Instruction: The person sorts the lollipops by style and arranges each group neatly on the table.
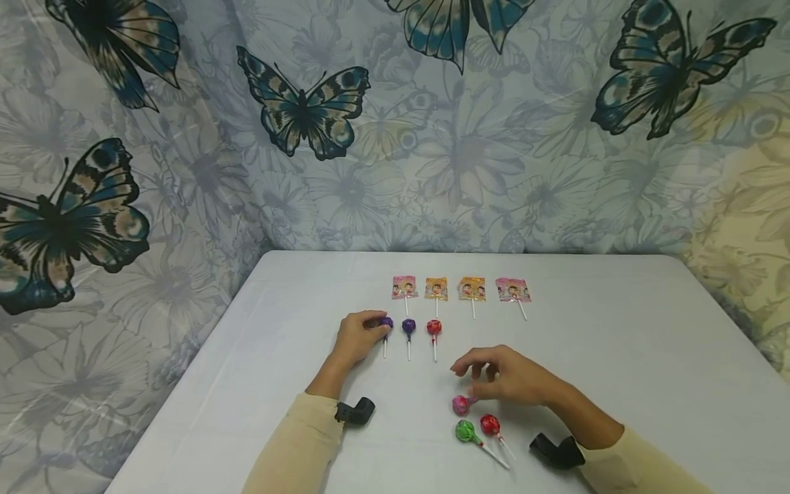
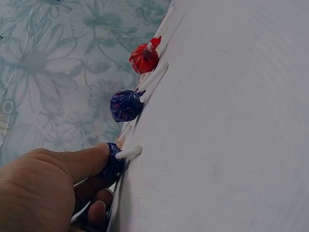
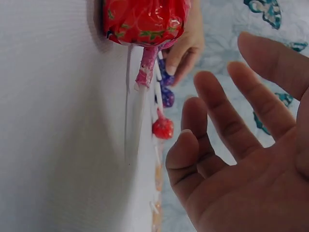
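At the left end of a lollipop row, my left hand (image 1: 359,336) pinches a purple lollipop (image 2: 115,162) by its round head, between thumb and fingers. Beside it lie a second purple lollipop (image 1: 409,326) and a red one (image 1: 435,328), sticks pointing toward me. My right hand (image 1: 509,374) hovers with fingers loosely bent and apart, and the right wrist view shows nothing in its palm. Just below its thumb lies a pink lollipop (image 1: 461,405), its stick partly hidden by the hand. Nearer to me are a green lollipop (image 1: 465,431) and another red lollipop (image 1: 490,425).
Behind the row lie flat candies on sticks in pink wrappers (image 1: 404,287) (image 1: 513,289) and orange wrappers (image 1: 436,288) (image 1: 472,288). They rest on a white-covered table (image 1: 617,329). A butterfly-patterned cloth (image 1: 395,171) hangs behind and at the sides.
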Action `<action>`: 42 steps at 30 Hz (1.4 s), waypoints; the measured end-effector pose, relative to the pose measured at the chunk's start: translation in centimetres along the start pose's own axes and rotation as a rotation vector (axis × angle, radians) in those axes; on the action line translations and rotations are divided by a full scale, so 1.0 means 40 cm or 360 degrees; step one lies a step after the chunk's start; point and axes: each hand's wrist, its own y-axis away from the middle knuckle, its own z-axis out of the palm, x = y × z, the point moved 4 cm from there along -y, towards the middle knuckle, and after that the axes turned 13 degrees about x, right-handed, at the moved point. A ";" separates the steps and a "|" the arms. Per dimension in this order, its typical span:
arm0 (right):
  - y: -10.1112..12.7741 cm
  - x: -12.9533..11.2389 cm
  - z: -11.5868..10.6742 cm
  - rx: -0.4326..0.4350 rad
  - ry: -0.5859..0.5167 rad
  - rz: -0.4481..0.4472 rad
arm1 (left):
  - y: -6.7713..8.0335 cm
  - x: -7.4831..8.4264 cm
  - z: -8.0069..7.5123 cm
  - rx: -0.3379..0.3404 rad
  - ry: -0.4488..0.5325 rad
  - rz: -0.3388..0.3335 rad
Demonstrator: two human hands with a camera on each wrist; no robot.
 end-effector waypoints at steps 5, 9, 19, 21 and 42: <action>0.007 0.003 0.010 -0.0022 -0.0015 -0.0025 | 0.001 -0.002 -0.004 0.0006 -0.0005 0.0001; 0.003 0.013 0.025 -0.0053 -0.0009 -0.0003 | 0.001 -0.005 -0.011 0.0018 -0.0004 -0.0026; 0.009 0.023 0.044 -0.0112 0.0052 0.0048 | 0.001 -0.012 -0.013 0.0020 0.0006 -0.0012; 0.011 0.023 0.045 -0.0113 0.0061 0.0036 | 0.000 -0.013 -0.011 0.0018 0.0014 -0.0003; 0.018 0.008 0.052 -0.0163 0.0153 -0.0176 | -0.006 -0.006 0.002 0.0008 -0.0007 0.0021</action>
